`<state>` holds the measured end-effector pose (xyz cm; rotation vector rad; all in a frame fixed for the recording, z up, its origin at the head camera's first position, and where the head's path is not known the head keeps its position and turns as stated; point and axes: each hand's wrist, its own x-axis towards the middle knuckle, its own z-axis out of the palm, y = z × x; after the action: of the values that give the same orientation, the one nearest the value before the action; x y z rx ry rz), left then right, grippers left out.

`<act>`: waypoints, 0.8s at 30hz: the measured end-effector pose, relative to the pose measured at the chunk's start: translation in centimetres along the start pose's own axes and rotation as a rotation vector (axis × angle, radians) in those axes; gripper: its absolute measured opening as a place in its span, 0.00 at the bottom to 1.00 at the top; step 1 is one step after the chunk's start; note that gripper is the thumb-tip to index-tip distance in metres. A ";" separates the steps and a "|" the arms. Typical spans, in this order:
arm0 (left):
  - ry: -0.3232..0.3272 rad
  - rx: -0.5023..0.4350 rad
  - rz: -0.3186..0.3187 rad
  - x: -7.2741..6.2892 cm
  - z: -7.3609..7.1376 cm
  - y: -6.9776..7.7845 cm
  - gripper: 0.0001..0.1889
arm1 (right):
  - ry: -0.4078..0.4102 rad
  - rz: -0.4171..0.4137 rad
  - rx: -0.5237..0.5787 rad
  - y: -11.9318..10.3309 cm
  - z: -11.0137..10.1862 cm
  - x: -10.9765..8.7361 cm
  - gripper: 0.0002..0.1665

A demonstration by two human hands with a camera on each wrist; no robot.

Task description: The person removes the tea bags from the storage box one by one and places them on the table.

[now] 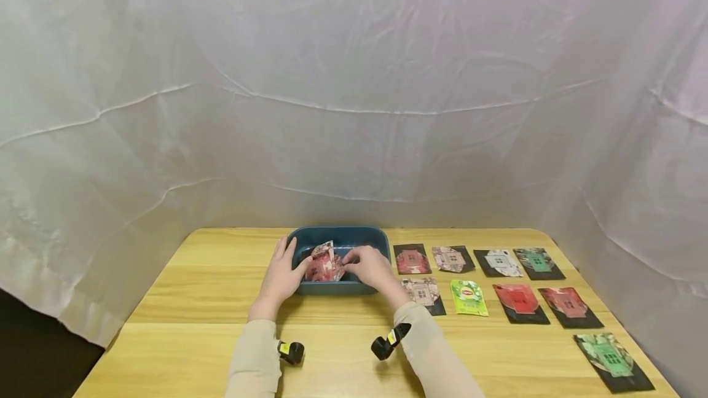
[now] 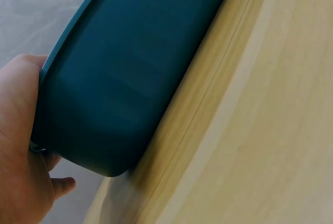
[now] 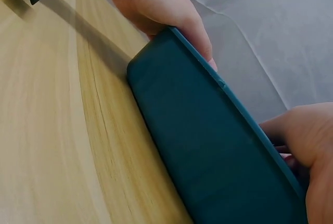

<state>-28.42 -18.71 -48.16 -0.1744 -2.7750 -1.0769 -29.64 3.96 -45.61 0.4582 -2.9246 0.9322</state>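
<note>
A dark blue plastic bin (image 1: 337, 288) stands at the back of the table with a few red and pink patterned tea sachets (image 1: 321, 268) inside. My left hand (image 1: 282, 275) grips the bin's left end, thumb over the rim and fingers along the outer wall. The left wrist view shows this hand (image 2: 21, 130) at the bin's end wall (image 2: 114, 78). Reaching over the bin's front right rim, my right hand (image 1: 372, 268) pinches a reddish tea sachet (image 1: 338, 269) among the others. In the right wrist view the bin wall (image 3: 208, 140) hides most of that sachet.
Right of the bin, several flat tea sachets lie in loose rows, including a red one (image 1: 519, 303), a bright green one (image 1: 469, 297) and a green-and-black one (image 1: 614, 361) near the right edge. A pale curtain (image 1: 354, 152) hangs behind the wooden table (image 1: 182, 300).
</note>
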 end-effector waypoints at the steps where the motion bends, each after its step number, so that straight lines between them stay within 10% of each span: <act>1: -0.001 -0.001 0.000 0.0 0.0 0.0 0.40 | 0.009 0.006 0.014 0.0 0.0 0.0 0.03; 24: 0.005 0.003 0.003 0.1 0.1 -0.2 0.39 | 0.222 -0.018 0.397 0.8 -1.0 -0.1 0.06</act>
<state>-28.53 -18.74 -48.34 -0.1747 -2.7713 -1.0704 -29.82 5.18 -45.25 0.3643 -2.5353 1.4635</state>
